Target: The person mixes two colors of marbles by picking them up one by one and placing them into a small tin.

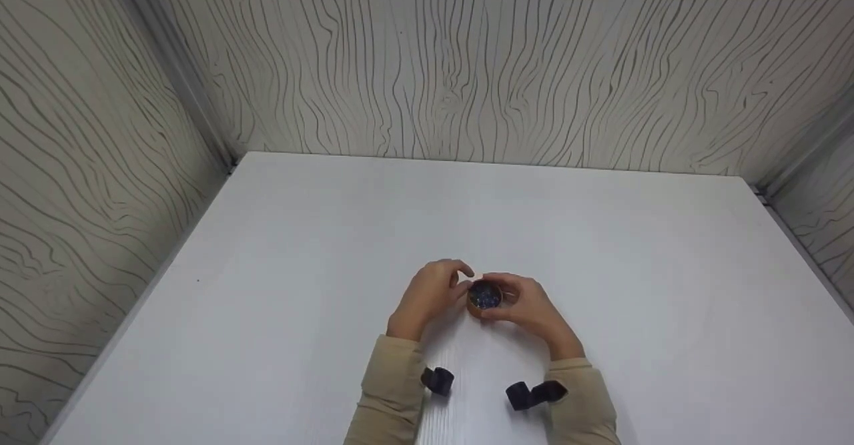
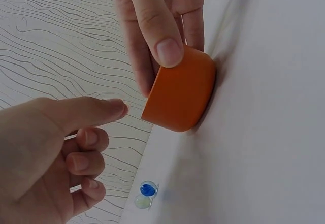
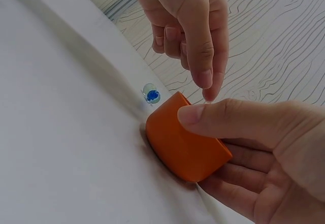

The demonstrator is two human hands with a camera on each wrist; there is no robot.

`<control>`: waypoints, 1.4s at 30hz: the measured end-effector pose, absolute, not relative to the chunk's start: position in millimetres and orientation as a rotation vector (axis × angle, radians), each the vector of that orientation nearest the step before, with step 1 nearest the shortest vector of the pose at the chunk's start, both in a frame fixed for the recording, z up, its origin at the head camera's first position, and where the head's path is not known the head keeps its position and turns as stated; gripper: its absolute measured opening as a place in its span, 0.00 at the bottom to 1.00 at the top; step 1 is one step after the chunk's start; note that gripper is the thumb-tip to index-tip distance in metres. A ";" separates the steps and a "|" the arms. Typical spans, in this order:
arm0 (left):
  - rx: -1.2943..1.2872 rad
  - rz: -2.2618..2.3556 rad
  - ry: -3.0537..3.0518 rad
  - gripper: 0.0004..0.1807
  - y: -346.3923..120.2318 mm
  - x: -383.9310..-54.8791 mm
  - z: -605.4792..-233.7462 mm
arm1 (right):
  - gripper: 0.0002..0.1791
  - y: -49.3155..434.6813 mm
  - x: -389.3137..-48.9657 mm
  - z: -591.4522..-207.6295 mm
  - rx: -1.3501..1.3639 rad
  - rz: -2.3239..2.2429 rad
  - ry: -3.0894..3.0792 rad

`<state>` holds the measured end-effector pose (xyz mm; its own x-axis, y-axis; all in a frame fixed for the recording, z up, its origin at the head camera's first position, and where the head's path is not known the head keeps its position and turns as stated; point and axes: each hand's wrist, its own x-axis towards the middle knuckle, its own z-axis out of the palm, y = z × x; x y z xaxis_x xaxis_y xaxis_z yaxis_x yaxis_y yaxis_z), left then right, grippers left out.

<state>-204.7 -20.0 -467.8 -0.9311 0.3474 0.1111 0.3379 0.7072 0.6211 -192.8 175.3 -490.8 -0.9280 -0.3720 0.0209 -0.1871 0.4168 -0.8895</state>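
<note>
A small orange bowl point(image 2: 180, 94), tilted on the table, is gripped by my right hand point(image 1: 530, 303), thumb on the outer wall and fingers on the far side. Shiny dark bluish contents point(image 1: 485, 295) show inside it in the head view. Just left of the rim, my left hand point(image 1: 430, 293) has its thumb and index finger stretched toward the bowl, the other fingers loosely bent. No object shows clearly between its fingertips. Beyond the bowl in the wrist views lie a clear marble with blue inside point(image 3: 153, 96) and a pale greenish marble point(image 2: 142, 201).
The white table point(image 1: 300, 245) runs back to a wall with a wood-grain pattern point(image 1: 434, 65). Another patterned wall point(image 1: 80, 185) stands at the left. A black wrist mount point(image 1: 440, 381) sticks out from the left sleeve, another black mount point(image 1: 527, 395) from the right.
</note>
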 end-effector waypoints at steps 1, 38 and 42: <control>0.575 1.050 2.887 0.09 -20.6 -205.1 -467.9 | 0.35 175.2 -192.8 -490.6 -0.498 -1.524 2.489; 0.394 1.130 2.860 0.11 -40.4 -208.8 -468.2 | 0.36 173.8 -193.4 -492.7 -0.470 -1.489 2.517; 0.379 1.144 2.866 0.11 -43.7 -209.2 -467.8 | 0.36 173.5 -193.4 -492.1 -0.475 -1.486 2.520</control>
<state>-209.2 -43.7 -467.8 -0.9697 0.2369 0.0596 0.2129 0.6996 0.6821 -193.4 173.5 -492.1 -0.9333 -0.3591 0.0093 -0.1819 0.4501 -0.8743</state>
